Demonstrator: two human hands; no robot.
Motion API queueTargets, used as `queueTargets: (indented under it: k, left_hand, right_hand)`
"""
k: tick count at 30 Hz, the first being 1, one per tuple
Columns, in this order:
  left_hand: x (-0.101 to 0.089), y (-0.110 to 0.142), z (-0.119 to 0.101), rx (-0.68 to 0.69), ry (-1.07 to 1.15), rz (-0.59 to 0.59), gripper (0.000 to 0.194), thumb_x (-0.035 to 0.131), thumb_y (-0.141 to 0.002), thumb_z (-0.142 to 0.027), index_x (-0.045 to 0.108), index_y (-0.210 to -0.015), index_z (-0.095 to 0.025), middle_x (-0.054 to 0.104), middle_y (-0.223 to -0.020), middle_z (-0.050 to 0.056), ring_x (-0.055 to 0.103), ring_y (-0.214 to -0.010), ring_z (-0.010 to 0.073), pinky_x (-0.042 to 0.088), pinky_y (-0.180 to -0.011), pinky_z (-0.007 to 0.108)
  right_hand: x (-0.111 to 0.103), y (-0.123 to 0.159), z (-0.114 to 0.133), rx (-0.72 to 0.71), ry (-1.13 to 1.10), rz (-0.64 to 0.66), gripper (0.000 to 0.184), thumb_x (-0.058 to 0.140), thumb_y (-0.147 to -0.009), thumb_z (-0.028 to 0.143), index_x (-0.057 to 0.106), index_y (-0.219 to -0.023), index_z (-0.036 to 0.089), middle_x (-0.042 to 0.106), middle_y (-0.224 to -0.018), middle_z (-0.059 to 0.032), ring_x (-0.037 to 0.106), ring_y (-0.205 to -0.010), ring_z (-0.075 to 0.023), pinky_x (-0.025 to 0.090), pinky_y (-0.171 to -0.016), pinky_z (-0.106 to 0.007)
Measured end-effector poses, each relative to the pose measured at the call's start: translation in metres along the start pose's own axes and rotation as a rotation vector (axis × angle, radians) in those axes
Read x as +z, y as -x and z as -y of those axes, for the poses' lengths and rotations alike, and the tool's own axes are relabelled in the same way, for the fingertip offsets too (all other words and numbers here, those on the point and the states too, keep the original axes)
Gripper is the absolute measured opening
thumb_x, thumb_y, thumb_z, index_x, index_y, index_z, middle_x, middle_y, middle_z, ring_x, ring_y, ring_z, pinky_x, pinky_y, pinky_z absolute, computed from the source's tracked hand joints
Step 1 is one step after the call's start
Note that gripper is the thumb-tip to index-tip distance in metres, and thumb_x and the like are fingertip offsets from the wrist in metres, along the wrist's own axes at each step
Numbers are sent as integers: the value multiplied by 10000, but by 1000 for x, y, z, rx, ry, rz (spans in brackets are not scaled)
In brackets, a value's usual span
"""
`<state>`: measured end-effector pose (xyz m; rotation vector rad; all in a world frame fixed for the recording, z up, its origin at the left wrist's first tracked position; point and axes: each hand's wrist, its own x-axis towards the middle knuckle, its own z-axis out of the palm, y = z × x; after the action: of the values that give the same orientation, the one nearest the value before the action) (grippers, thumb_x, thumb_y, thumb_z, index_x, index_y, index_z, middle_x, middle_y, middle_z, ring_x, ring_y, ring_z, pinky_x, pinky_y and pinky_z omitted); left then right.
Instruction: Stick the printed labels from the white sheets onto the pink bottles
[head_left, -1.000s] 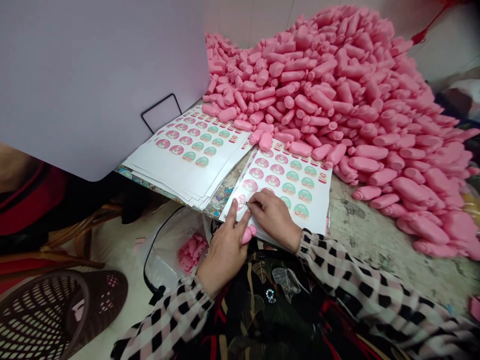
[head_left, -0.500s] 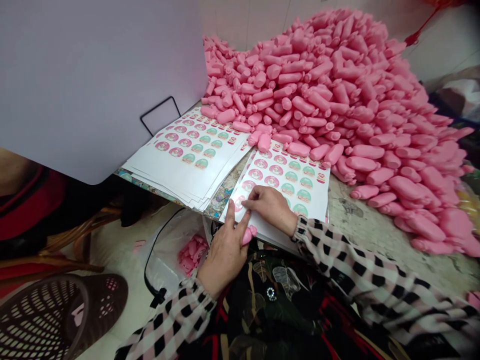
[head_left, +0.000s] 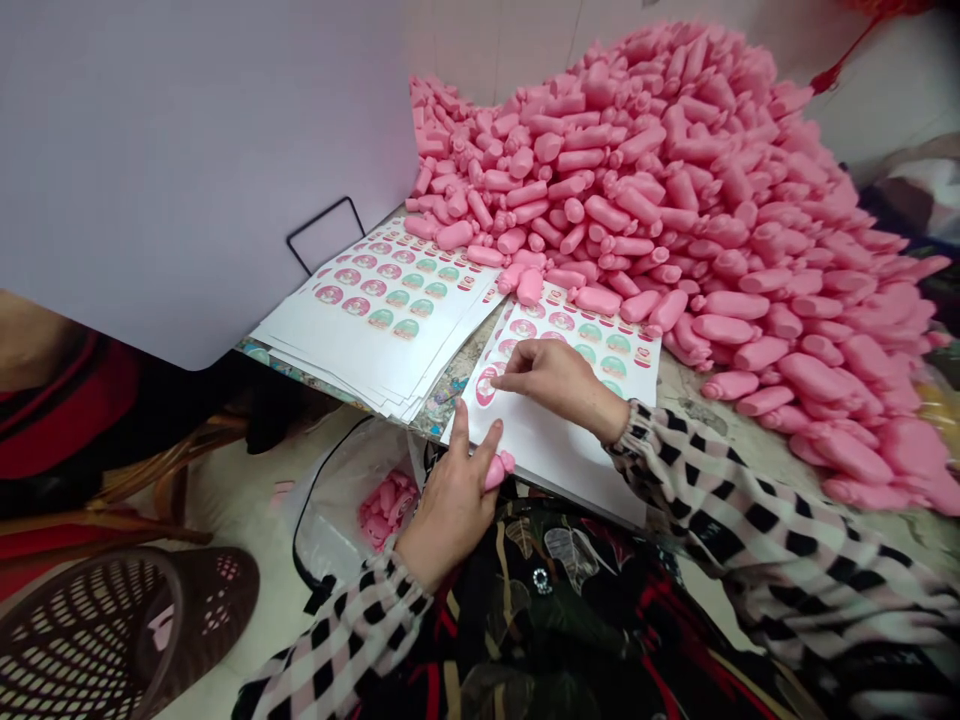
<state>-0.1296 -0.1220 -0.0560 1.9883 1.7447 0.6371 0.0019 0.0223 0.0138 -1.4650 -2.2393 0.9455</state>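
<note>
My left hand [head_left: 452, 490] grips a small pink bottle [head_left: 496, 469] against the palm at the table's near edge, its forefinger and middle finger stretched onto a white sticker sheet [head_left: 570, 440]. My right hand [head_left: 551, 378] pinches a round pink sticker [head_left: 486, 386] half peeled up from that sheet. Rows of round pink and green stickers fill the sheet's far half, partly hidden by my right hand.
A huge heap of pink bottles [head_left: 675, 200] covers the table's far and right side. A stack of sticker sheets [head_left: 375, 320] lies at left beside a white board [head_left: 187, 160]. A clear bag with pink bottles [head_left: 382, 500] and a brown mesh basket [head_left: 90, 630] sit below.
My right hand has moved up and away from the near edge, lifting a round pink sticker off the sheet. My left hand has stayed put with the bottle.
</note>
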Motion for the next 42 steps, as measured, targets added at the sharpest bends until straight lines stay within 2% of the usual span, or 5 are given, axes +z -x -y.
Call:
queueTargets:
  k: [5,8,15,36,42]
  left_hand:
    - [-15,12,0,-10,216,-92,537,525,-855,-263,387,-1374,-270,146,-1539,108,273,-1361,290,326,-1060,457]
    - [-28,11,-8,-260,713,-162,543,581,-812,-432,442,-1305,-253,539,-1250,107,564,-1076,223,484,-879,363]
    - [-43,-28,-33,-684,1863,168,421,434,-835,-592,530,-982,-209,570,-670,-6,536,-521,83,427,-487,184]
    - [-36,-37,-45,-499,1711,280,549,345,-829,-643,553,-985,-159,593,-663,24,594,-522,129,492,-500,245]
    - [-46,-31,-41,-469,1479,410,378,695,-743,-215,478,-1052,-189,620,-764,7,620,-639,120,510,-607,244]
  right_hand:
    - [-9,27,-18,-17,-151,-113,246,668,-721,419,589,-672,191,591,-636,23,484,-576,-104,335,-545,-256]
    - [-12,47,-14,-21,-386,-176,264,667,-731,430,569,-689,188,567,-647,24,472,-580,-100,366,-556,-255]
    - [-8,75,10,-177,-430,-104,190,679,-750,353,597,-693,191,604,-707,12,536,-678,-121,413,-632,-264]
    - [-2,81,-15,-262,-261,-74,156,682,-764,332,628,-727,190,599,-743,14,561,-729,-128,406,-649,-263]
    - [-11,82,-22,-356,-80,-33,116,606,-830,309,621,-792,201,585,-791,11,538,-714,-111,391,-653,-251]
